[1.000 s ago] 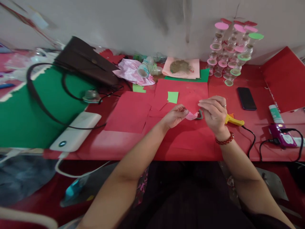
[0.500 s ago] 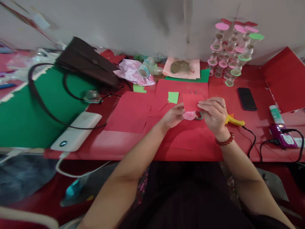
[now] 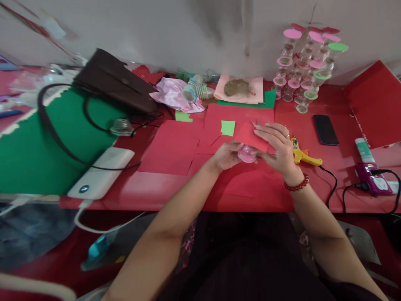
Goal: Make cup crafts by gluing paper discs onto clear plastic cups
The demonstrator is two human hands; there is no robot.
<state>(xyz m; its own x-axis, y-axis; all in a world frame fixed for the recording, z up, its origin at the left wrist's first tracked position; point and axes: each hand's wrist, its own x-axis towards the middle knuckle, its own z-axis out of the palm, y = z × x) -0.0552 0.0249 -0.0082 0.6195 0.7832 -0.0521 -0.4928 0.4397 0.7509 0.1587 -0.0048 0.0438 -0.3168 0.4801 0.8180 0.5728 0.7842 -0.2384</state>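
My left hand (image 3: 228, 155) is closed around the side of a small clear pink plastic cup (image 3: 247, 155). A small red paper piece (image 3: 247, 133) lies against the cup's far side, tilted. With fingers stretched across that paper and the thumb beside the cup, my right hand (image 3: 277, 151) grips the paper. Just past the paper, the tips of scissors (image 3: 257, 122) show; the rest is covered. To the right of my right hand rests a yellow glue gun (image 3: 308, 159) with a black cord. A light green paper square (image 3: 227, 128) lies beyond my left hand.
Red paper sheets (image 3: 171, 146) cover the table's middle. A dark handbag (image 3: 117, 79) and a white power bank (image 3: 102, 173) stand left. Linked clear plastic cups (image 3: 293, 83) lean at the wall. A phone (image 3: 326, 129), glue stick (image 3: 364, 150) and purple socket block (image 3: 374, 179) lie right.
The red paper has tilted and come down closer over the cup. My right hand has shifted slightly left, its fingers now spread over the paper, uncovering more of the glue gun.
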